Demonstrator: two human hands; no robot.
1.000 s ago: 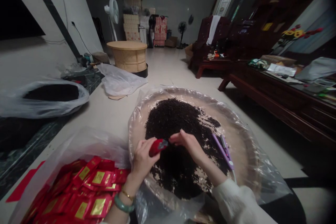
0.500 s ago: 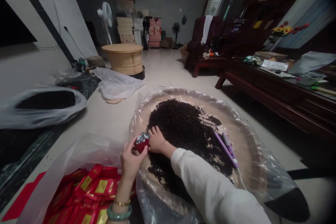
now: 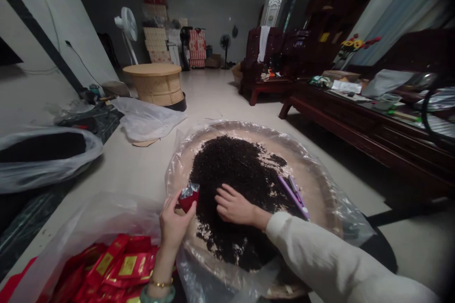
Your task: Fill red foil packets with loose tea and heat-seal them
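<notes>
My left hand point(image 3: 176, 220) pinches a small red packet point(image 3: 188, 201), whose open silver-lined mouth faces up, at the left edge of a heap of dark loose tea leaves point(image 3: 231, 161). The leaves lie on a wide round tray point(image 3: 320, 184) lined with clear plastic. Over the heap, to the right of the packet, my right hand point(image 3: 234, 206) rests palm down with its fingers extended and somewhat apart. Its fingertips are at the leaves, and no held thing shows. A purple flat-iron-like clamp point(image 3: 294, 196) lies on the tray's right side.
A clear plastic bag point(image 3: 106, 215) of red packets point(image 3: 121, 265) stands at the lower left. Beyond it is another bag point(image 3: 53, 165) with dark contents. A round wooden stand point(image 3: 152, 83) is farther back, and a long dark wooden table point(image 3: 355, 128) lines the right.
My right hand has moved right, away from the packet's mouth and over the leaves. My left hand still holds the packet. The view has shifted a little to the right.
</notes>
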